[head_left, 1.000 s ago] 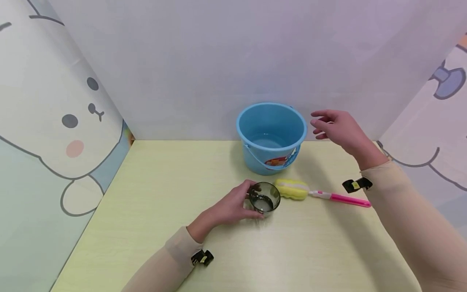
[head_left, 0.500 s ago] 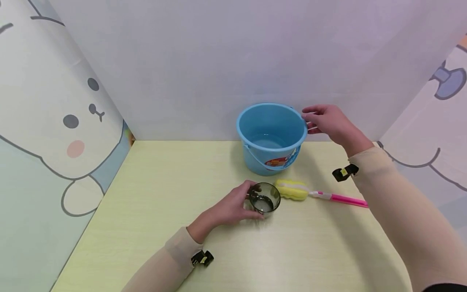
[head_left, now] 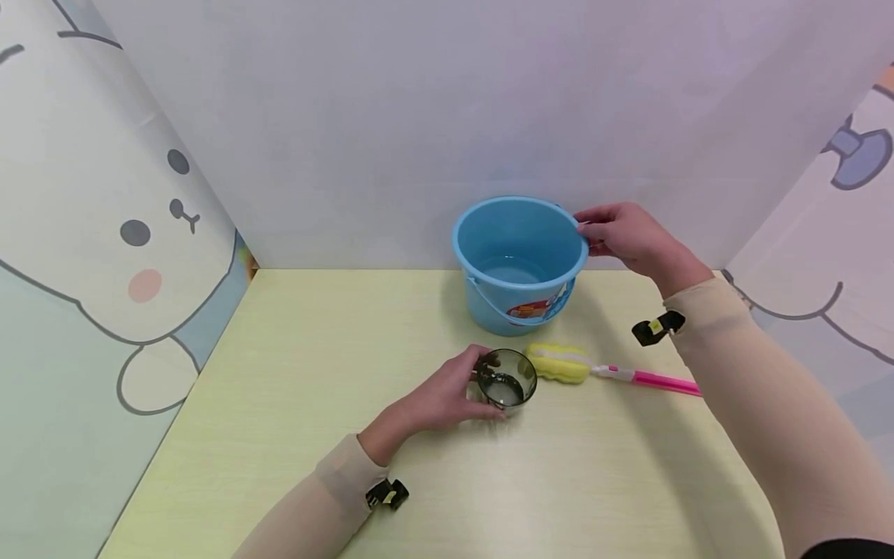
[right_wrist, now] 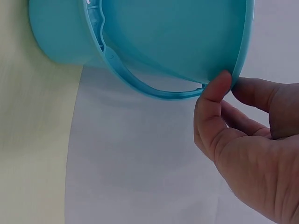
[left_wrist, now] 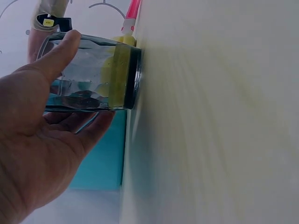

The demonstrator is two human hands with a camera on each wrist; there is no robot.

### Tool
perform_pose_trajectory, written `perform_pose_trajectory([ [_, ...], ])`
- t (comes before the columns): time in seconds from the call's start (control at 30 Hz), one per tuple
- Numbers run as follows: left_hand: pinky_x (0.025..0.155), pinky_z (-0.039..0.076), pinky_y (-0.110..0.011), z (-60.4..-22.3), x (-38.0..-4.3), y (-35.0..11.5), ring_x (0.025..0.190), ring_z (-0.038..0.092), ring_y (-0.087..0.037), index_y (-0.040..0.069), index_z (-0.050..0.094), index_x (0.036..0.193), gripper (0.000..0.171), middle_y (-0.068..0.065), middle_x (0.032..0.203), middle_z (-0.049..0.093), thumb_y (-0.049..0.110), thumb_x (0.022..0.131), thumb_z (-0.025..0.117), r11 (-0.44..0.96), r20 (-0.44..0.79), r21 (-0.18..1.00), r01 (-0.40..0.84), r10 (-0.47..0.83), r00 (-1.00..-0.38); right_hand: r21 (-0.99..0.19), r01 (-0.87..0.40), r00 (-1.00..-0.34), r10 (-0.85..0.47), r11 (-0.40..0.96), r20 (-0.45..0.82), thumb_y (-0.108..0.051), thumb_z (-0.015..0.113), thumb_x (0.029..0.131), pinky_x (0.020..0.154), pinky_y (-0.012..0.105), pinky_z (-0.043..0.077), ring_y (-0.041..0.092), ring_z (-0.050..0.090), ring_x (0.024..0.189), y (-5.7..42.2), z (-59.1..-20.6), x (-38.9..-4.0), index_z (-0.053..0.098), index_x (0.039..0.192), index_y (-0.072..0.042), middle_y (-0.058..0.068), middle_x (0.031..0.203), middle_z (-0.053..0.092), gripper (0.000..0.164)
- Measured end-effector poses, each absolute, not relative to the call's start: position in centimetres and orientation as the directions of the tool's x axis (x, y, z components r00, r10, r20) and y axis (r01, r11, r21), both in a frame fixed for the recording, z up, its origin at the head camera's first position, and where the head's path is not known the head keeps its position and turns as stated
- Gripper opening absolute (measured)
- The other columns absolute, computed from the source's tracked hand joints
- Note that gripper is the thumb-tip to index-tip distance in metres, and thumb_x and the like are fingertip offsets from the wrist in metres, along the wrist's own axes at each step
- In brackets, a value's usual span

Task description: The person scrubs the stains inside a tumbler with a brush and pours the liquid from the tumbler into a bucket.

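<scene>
Fingers of left hand (head_left: 441, 400) curled round dark glass (head_left: 513, 397), upright on bench (head_left: 314, 334); just beyond, blue bucket (head_left: 499, 297); then yellow sponge brush (head_left: 615, 373), lying lengthwise left to right; right hand (head_left: 623, 233), nearer the bucket, pinching its right rim.

A pale yellow worktop (head_left: 314, 341) with a faint wood grain and a straight rear edge. A light blue bucket (head_left: 489, 304) stands upright near that edge. In front of it, a smoky, see-through glass (head_left: 507, 382) stands upright. Just right of the glass lies a brush (head_left: 616, 373), yellow sponge head leftward, pink-and-white handle rightward.
</scene>
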State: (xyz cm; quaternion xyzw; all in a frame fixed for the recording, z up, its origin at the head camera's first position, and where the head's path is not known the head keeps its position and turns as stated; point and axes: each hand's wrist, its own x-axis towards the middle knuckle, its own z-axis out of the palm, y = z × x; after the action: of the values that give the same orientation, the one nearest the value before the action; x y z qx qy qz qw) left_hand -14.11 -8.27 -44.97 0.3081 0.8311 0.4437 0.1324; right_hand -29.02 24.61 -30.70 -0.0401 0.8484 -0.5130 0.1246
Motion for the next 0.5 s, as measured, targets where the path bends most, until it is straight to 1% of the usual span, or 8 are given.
perform_pose_trajectory([
  [0.2, 0.113, 0.046, -0.035, -44.92, -14.10, -8.26, 0.131, 0.057, -0.020, 0.009, 0.042, 0.149, 0.087, -0.007, 0.141, 0.060, 0.028, 0.083, 0.095, 0.414, 0.058, 0.818, 0.400, 0.632, -0.773, -0.909, 0.101, -0.955, -0.217, 0.405, -0.203, -0.017, 0.056, 0.112, 0.096, 0.032, 0.060, 0.029, 0.070, 0.110, 24.99, -30.87, -29.05, 0.044, 0.157, 0.004, 0.025, 0.144, 0.055, 0.052],
  [0.5, 0.113, 0.046, -0.035, -44.74, -14.08, -8.32, 0.132, 0.057, -0.019, 0.009, 0.042, 0.150, 0.088, -0.006, 0.141, 0.060, 0.029, 0.083, 0.095, 0.433, 0.045, 0.812, 0.392, 0.622, -0.782, -0.931, 0.098, -0.951, -0.243, 0.353, -0.192, -0.015, 0.058, 0.111, 0.089, 0.025, 0.060, 0.022, 0.070, 0.105, 25.03, -30.98, -29.05, 0.044, 0.157, 0.005, 0.021, 0.141, 0.058, 0.053],
])
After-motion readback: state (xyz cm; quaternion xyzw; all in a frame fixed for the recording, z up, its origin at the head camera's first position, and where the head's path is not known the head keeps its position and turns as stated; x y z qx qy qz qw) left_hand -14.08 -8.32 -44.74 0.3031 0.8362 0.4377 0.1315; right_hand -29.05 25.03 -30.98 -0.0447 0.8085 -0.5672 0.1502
